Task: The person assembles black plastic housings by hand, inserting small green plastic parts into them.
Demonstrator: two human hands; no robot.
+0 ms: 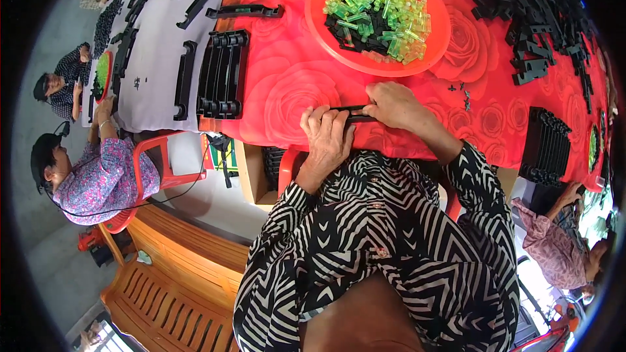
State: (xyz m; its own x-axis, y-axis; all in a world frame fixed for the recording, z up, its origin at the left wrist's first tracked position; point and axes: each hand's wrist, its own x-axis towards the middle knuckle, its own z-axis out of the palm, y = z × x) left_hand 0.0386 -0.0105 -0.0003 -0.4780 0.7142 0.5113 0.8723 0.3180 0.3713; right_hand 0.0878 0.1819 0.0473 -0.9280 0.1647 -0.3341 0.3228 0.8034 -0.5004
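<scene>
Low over the table's near edge, both of my hands hold a black plastic bar (355, 115). My left hand (326, 133) has its fingers closed over the bar's left part. My right hand (395, 105) pinches the other end, its thumb and fingers pressed together. Most of the bar is hidden beneath the hands. Beyond them sits a round red tray (352, 60) heaped with yellow-green clear plastic pieces (391, 10) and small black pieces (362, 40). A stack of long black plastic bars (223, 75) lies to the left.
A red rose-patterned cloth (287, 85) covers the table. Loose black parts (531, 32) pile up at the far right, near another bar stack (546, 146). Small black bits (466, 96) lie right of my hands. Co-workers sit left and right. A wooden bench (176, 267) stands behind left.
</scene>
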